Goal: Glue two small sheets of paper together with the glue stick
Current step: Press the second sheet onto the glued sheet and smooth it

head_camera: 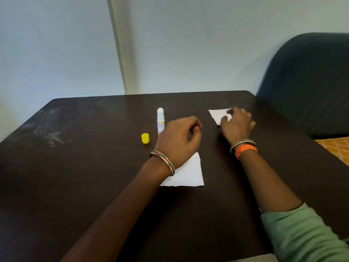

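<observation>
A white glue stick [160, 118] stands upright and uncapped on the dark table [75, 167]. Its yellow cap [145, 138] lies to its left. One small white sheet of paper [188, 173] lies flat near the middle, partly under my left hand [179, 142]. That hand hovers over the sheet's far end with fingers loosely curled, holding nothing. A second white sheet [219, 114] lies farther back on the right. My right hand [237, 123] rests on it and its fingers pinch the sheet's near edge.
A dark blue chair back [309, 80] stands beyond the table's right edge. An orange patterned cloth [336, 146] shows at the far right. The pale wall lies close behind the table's far edge. White smudges mark the table's left part.
</observation>
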